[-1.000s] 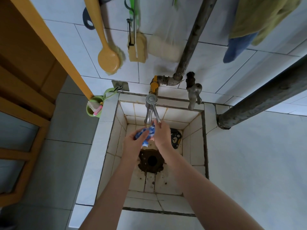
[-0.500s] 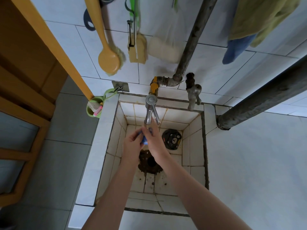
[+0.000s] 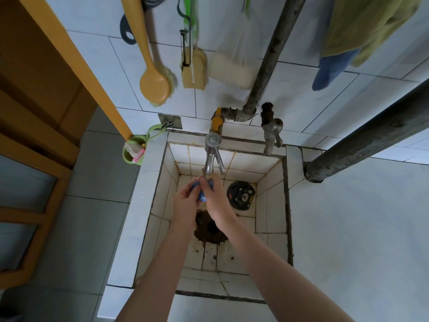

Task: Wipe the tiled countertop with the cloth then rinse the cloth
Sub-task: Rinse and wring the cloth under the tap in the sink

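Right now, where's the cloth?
Head view, centre: the cloth is bunched between the left hand and right hand, just under the tap, above the drain.

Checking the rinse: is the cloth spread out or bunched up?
Bunched up: only small blue bits of the cloth show between the left hand and right hand.

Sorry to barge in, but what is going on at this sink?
A person holds a small blue cloth bunched between the left hand and right hand, just under the spout of the steel tap, over the tiled sink. This looks like the rinsing step; running water is not clearly visible.
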Demonstrator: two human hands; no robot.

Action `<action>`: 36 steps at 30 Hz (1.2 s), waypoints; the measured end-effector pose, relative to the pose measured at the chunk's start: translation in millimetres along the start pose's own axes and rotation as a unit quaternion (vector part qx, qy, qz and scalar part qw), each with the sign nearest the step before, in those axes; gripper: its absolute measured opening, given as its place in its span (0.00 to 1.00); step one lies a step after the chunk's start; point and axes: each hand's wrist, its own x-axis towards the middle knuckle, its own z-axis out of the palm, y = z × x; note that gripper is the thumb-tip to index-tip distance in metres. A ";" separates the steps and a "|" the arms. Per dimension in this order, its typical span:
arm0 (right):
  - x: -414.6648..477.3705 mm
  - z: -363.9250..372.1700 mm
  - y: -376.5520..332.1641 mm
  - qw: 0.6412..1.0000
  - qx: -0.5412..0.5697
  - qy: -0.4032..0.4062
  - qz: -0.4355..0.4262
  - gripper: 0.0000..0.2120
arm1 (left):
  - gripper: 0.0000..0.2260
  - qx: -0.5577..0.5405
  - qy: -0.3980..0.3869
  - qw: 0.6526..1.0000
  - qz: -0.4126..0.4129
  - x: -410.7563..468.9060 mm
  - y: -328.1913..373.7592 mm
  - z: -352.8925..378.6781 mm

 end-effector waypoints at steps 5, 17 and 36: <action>9.6 -2.7 -1.7 0.990 -0.027 0.134 0.030 0.12 | 0.10 0.005 -0.012 1.000 0.009 -1.0 1.8 -2.3; 1.3 0.5 2.1 0.999 -0.008 0.047 0.013 0.10 | 0.11 -0.053 -0.008 0.999 -0.008 1.7 0.1 0.7; -7.1 -6.9 18.4 0.994 -0.078 -0.017 -0.068 0.13 | 0.09 0.037 0.060 0.997 0.022 7.5 -1.9 -0.3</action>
